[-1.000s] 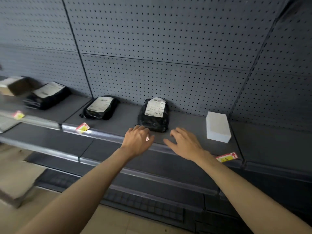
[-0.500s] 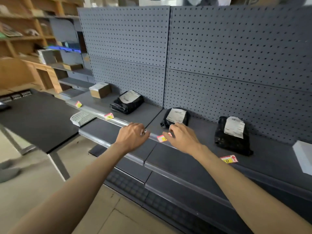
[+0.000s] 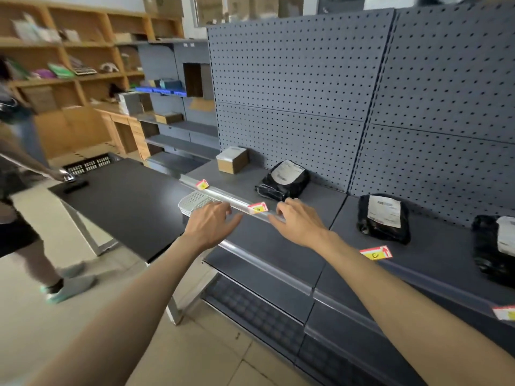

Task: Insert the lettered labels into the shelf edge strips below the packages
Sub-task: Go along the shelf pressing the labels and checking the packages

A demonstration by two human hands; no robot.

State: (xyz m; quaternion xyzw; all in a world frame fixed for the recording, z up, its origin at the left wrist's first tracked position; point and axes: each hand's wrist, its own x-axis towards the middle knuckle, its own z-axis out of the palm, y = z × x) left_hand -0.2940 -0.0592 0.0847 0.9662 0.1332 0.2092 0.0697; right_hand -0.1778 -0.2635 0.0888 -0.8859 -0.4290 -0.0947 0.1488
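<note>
A clear edge strip [image 3: 231,200] runs along the front of the grey shelf [image 3: 315,201]. A red and yellow label marked "b" [image 3: 258,208] sits in it, below a black package [image 3: 282,181]. My left hand [image 3: 209,222] hovers just left of that label, fingers spread, holding nothing. My right hand [image 3: 298,221] rests its fingertips on the strip just right of the label. Another label [image 3: 202,184] sits under a cardboard box [image 3: 232,159]. A label marked "c" [image 3: 376,252] lies below a second black package [image 3: 384,217]. A third black package [image 3: 496,246] and a label [image 3: 505,312] are at the right edge.
A black table [image 3: 122,201] stands left of the shelving, with a white mesh basket [image 3: 193,201] at its corner. Another person [image 3: 19,196] stands at the far left by the table. Wooden shelves [image 3: 69,68] fill the back left. Lower grey shelves [image 3: 267,263] jut out below.
The view has swung left along the shelf. Both hands have moved left from the label under the second package to either side of the "b" label. Another person has come into view.
</note>
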